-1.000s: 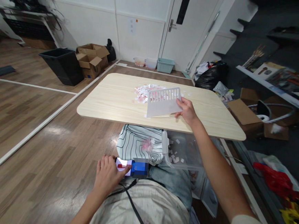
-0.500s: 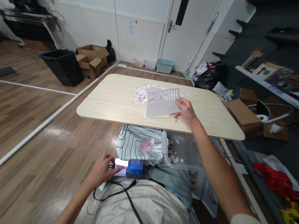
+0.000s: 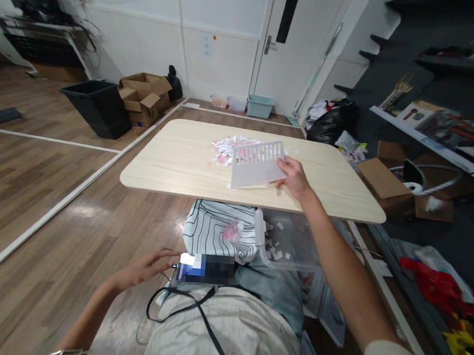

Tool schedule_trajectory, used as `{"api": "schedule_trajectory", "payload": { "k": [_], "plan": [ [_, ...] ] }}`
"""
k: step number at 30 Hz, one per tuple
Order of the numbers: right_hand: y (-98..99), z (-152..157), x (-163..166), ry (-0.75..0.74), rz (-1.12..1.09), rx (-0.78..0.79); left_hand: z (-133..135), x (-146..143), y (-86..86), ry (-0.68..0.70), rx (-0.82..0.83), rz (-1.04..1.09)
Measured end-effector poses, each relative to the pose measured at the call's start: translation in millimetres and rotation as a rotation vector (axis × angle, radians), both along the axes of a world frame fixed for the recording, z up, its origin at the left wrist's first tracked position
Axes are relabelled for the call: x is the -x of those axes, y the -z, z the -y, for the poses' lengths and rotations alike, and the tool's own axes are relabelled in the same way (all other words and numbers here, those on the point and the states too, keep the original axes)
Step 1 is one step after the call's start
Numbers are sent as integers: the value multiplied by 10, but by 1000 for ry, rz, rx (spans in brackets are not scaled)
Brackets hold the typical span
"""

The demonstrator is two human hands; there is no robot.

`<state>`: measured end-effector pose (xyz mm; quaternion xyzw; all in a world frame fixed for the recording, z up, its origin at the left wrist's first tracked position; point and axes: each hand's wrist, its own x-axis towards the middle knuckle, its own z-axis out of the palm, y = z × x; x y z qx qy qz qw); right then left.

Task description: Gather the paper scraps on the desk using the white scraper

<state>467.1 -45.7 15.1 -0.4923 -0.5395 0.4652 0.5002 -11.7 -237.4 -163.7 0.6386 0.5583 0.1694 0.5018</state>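
My right hand [image 3: 295, 178] grips the right edge of a flat white plastic panel with slots along its top [image 3: 256, 165], held tilted over the light wooden table [image 3: 181, 162]. Behind the panel lies a heap of small white and pink paper scraps [image 3: 226, 145]. My left hand [image 3: 148, 267] is down by my lap, fingers stretched out, fingertips touching the left end of a lit phone [image 3: 205, 268] that rests on my thigh. A black cord [image 3: 181, 307] loops across my shirt below the phone.
Under the table sit a black-and-white patterned cushion [image 3: 220, 233] and a clear plastic bin holding scraps [image 3: 293, 242]. A black bin [image 3: 97, 105] and cardboard boxes [image 3: 145, 96] stand on the floor far left. Shelves and clutter line the right side [image 3: 437, 133].
My left hand has slid left off the phone and opened, from wrapped over it to only fingertips touching. The right hand and panel have barely moved.
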Motion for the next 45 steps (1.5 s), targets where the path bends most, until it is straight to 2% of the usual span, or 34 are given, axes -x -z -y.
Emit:
{"api": "schedule_trajectory", "payload": {
  "k": [2,4,10,14,16,18,21,24,27,30,33,38,45],
  "plan": [
    [-4,0,0,6,-1,-4,-17,96,-114,-96,-13,-40],
    [-2,-3,0,11,-2,-9,-74,214,-305,-164,-47,-62],
    [14,-7,-2,4,-17,-37,-507,498,-1199,-285,-229,-48],
    [9,9,-4,31,-21,-50,-960,424,-1721,-468,-528,4],
    [6,15,-5,57,-26,-67,-1240,311,-1881,-501,-657,-31],
    [7,14,-6,76,-28,-88,-1557,170,-1958,-487,-673,-83],
    [20,7,-9,57,-5,-86,-2067,-50,-1914,-420,-622,-187],
    [36,3,-13,14,21,-72,-2510,-219,-1730,-438,-586,-371],
    [48,6,-17,-4,46,-92,-2772,-291,-1506,-443,-634,-525],
    [62,-2,-19,-3,85,-130,-2847,-274,-1334,-400,-676,-647],
    [87,-27,-21,17,127,-169,-2836,-232,-1249,-335,-691,-705],
    [117,-72,-115,25,200,-192,-2829,-226,-1218,-341,-692,-708],
    [122,-55,-565,19,220,-166,-2829,-250,-1217,-348,-668,-697]
  ]
}}
